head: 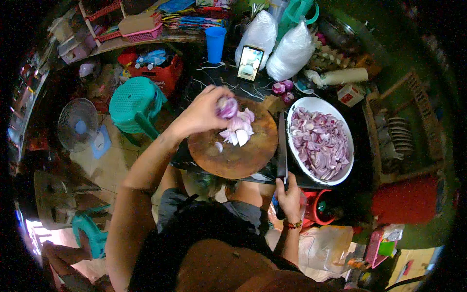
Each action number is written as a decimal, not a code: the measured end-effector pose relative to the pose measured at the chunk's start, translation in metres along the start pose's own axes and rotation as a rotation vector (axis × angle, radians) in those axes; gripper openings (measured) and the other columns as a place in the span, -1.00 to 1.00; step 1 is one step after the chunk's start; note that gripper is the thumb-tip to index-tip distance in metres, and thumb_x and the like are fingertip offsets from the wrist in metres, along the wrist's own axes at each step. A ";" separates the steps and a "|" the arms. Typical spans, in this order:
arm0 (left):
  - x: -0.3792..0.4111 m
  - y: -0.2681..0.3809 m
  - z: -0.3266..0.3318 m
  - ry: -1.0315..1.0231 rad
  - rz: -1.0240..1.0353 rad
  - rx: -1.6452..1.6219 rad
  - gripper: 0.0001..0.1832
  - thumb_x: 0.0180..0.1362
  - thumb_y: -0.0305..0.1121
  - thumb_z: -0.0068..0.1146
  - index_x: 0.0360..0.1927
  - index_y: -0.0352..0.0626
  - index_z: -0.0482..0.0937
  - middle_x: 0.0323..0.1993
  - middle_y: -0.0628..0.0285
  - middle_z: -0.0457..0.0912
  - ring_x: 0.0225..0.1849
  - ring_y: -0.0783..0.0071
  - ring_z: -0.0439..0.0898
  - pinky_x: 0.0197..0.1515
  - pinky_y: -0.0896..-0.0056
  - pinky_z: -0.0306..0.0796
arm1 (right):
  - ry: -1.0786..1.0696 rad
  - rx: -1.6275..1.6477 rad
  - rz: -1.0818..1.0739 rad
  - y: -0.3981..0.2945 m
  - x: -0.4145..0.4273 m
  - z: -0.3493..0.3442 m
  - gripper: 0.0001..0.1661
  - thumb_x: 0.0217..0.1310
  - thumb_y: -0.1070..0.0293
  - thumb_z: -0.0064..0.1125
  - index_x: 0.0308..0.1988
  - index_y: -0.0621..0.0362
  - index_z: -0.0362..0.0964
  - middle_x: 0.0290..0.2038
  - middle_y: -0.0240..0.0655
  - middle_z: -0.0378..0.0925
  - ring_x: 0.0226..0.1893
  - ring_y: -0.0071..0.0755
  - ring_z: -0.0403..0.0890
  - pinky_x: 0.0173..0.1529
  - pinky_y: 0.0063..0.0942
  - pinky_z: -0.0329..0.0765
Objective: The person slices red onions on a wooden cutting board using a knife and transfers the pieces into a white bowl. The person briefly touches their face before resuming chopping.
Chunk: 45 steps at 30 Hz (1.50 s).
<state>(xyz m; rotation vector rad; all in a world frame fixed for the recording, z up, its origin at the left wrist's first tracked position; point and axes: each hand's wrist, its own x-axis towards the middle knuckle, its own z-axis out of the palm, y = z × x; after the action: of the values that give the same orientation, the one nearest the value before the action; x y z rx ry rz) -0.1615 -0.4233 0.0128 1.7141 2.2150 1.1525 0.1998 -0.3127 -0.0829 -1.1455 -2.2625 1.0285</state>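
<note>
My left hand (pixel 206 109) grips a red onion piece (pixel 227 107) above the upper left of a round wooden chopping board (pixel 255 157). Cut onion slices (pixel 240 127) lie in a pile on the board beside that hand, with one small slice apart to the lower left. My right hand (pixel 289 193) is closed on the handle of a large kitchen knife (pixel 282 153); its blade points away from me, between the board and a white basin (pixel 352 146). Sliced red onions (pixel 319 142) heap up inside the basin.
Whole red onions (pixel 279 88) sit behind the board, near a propped-up phone (pixel 250 63), a blue plastic cup (pixel 215 44) and wrapped white bundles (pixel 290 51). Green stacked stools (pixel 135 104) and a fan (pixel 77 124) stand left. A dish rack with plates (pixel 400 135) is at right.
</note>
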 end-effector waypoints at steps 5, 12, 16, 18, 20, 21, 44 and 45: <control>-0.086 -0.018 -0.010 0.014 -0.216 -0.341 -0.16 -0.20 -0.45 0.55 0.25 -0.25 0.44 0.15 -0.03 0.59 0.22 0.14 0.61 0.33 0.28 0.45 | -0.038 0.069 -0.146 -0.022 -0.038 -0.008 -0.67 0.50 0.27 0.18 0.14 0.14 0.42 -0.54 -0.26 0.58 -0.64 -0.39 0.60 -0.50 -0.33 0.52; -0.115 -0.036 0.021 0.086 -0.104 -0.322 -0.18 -0.16 -0.46 0.63 0.25 -0.16 0.49 0.32 0.02 0.47 0.38 0.07 0.47 0.34 0.21 0.43 | -0.250 -0.060 -0.173 -0.098 -0.027 -0.007 -0.60 0.51 0.24 0.12 0.20 0.14 0.31 -0.46 -0.01 0.61 -0.46 0.12 0.67 -0.38 -0.10 0.53; -0.123 -0.017 0.004 0.083 -0.228 -0.266 -0.14 -0.19 -0.32 0.69 0.25 -0.16 0.50 0.26 -0.01 0.46 0.32 -0.05 0.46 0.33 0.09 0.41 | -0.235 -0.121 -0.419 -0.111 -0.016 0.020 -0.44 0.50 0.22 0.10 0.37 0.07 0.21 -0.37 0.11 0.64 -0.34 0.26 0.70 -0.26 0.01 0.54; -0.128 -0.013 0.011 0.159 -0.176 -0.195 -0.12 -0.23 -0.32 0.72 0.25 -0.14 0.51 0.24 0.02 0.47 0.28 0.05 0.50 0.27 0.15 0.47 | -0.444 -0.127 -0.242 -0.124 -0.017 0.020 -0.29 0.50 0.18 0.08 0.50 0.01 0.08 -0.31 0.18 0.66 -0.26 0.30 0.70 -0.04 0.12 0.52; -0.130 -0.010 0.023 0.270 -0.095 -0.090 -0.08 -0.25 -0.28 0.73 0.26 -0.16 0.50 0.24 0.00 0.49 0.22 0.01 0.53 0.26 0.10 0.47 | -0.429 -0.126 -0.268 -0.126 -0.014 0.021 -0.27 0.50 0.17 0.07 0.52 -0.02 0.05 -0.30 0.20 0.66 -0.25 0.33 0.70 0.00 0.16 0.51; -0.129 -0.007 0.026 0.297 -0.127 -0.129 -0.07 -0.24 -0.23 0.73 0.26 -0.21 0.48 0.21 -0.03 0.52 0.22 -0.05 0.53 0.29 0.04 0.44 | -0.419 -0.121 -0.283 -0.127 -0.012 0.022 -0.26 0.51 0.17 0.07 0.53 -0.04 0.04 -0.30 0.21 0.66 -0.25 0.34 0.69 0.02 0.18 0.50; -0.146 -0.022 0.023 0.548 -0.141 -0.333 -0.24 -0.10 -0.55 0.57 0.15 -0.22 0.31 0.23 -0.06 0.47 0.21 0.18 0.54 0.32 0.17 0.44 | -0.473 -0.324 -0.509 -0.127 -0.012 0.020 -0.17 0.45 0.13 0.13 0.57 -0.33 0.01 -0.48 0.00 0.64 -0.48 0.18 0.67 -0.40 0.01 0.51; -0.143 -0.020 0.021 0.568 -0.102 -0.357 -0.25 -0.10 -0.52 0.58 0.13 -0.23 0.34 0.20 -0.05 0.51 0.18 0.19 0.57 0.29 0.20 0.47 | -0.516 -0.343 -0.551 -0.126 -0.010 0.018 -0.16 0.44 0.13 0.14 0.58 -0.35 0.00 -0.50 -0.03 0.63 -0.53 0.15 0.66 -0.45 -0.03 0.49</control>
<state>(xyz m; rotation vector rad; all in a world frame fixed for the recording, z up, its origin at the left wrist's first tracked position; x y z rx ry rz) -0.1155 -0.5386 -0.0642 1.2202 2.1362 2.0548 0.1294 -0.3781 0.0006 -0.3113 -3.0030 0.7826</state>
